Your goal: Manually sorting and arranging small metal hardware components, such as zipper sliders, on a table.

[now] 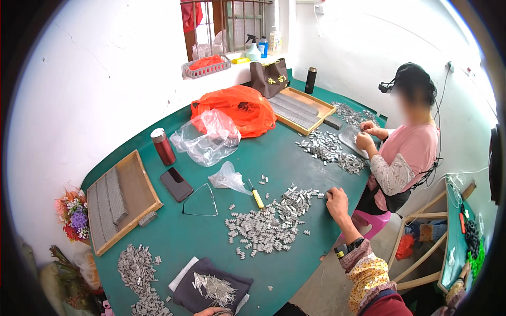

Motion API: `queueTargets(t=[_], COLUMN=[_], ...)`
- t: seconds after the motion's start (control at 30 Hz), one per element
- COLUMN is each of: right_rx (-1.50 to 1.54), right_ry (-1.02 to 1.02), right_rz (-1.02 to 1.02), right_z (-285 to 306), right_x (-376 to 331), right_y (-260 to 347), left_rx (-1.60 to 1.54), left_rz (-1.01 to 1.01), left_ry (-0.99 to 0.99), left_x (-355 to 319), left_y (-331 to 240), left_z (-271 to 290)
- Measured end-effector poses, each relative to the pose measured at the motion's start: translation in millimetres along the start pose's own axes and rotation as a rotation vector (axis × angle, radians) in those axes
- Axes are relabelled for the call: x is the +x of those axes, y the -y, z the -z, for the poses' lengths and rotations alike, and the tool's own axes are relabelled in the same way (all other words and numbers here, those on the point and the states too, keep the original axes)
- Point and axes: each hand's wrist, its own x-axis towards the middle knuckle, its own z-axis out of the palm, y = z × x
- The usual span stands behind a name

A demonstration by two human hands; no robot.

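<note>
My right hand [337,204] reaches over the table beside the right end of a loose pile of small grey toothed metal pieces [263,229]. Its fingers are pinched together, and one small grey piece [320,195] lies right at the fingertips. Whether anything is between them is hidden. At the lower edge only a part of my left hand [211,312] shows, its fingers mostly out of sight. Just above it, a bunch of thin silvery pins [215,289] rests on a folded dark cloth [187,289].
More metal pieces [138,271] lie at the lower left, near a wooden tray [138,181] of stacked grey strips. Glasses [200,214], a phone [176,184], a yellow-handled screwdriver [257,198], a red flask [163,147] and bags occupy the middle. A co-worker [403,139] sits at the right.
</note>
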Motion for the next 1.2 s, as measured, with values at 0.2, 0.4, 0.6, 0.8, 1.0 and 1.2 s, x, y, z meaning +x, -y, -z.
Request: queueTargets(t=[0.2, 0.4, 0.6, 0.8, 1.0, 1.2], right_rx=[-0.107, -0.113, -0.066, -0.065, -0.016, -0.126], right_ry=[0.041, 0.165, 0.274, 0.217, 0.287, 0.412], right_rz=[0.104, 0.321, 0.347, 0.587, 0.696, 0.578], right_z=[2.9, 10.7, 16.1, 39.4, 20.0, 29.2], right_x=[-1.6, 3.4, -18.5, -61.8, -66.2, -59.4], right_y=[10.7, 8.7, 14.2, 41.4, 57.6, 57.4], left_rx=[0.003, 0.028, 0.011, -0.014, -0.034, -0.288], left_rz=[-0.022, -0.033, -0.030, -0.023, -0.031, -0.066], left_ry=[0.009, 0.010, 0.000, -0.006, -0.030, 0.060], left_x=[0.9, 0.9, 1.5, 0.4, 0.7, 11.6], left_y=[1.1, 1.1, 3.7, 2.7, 2.9, 22.2], left_z=[-0.3, -1.2, -0.6, -0.6, 0.9, 13.8])
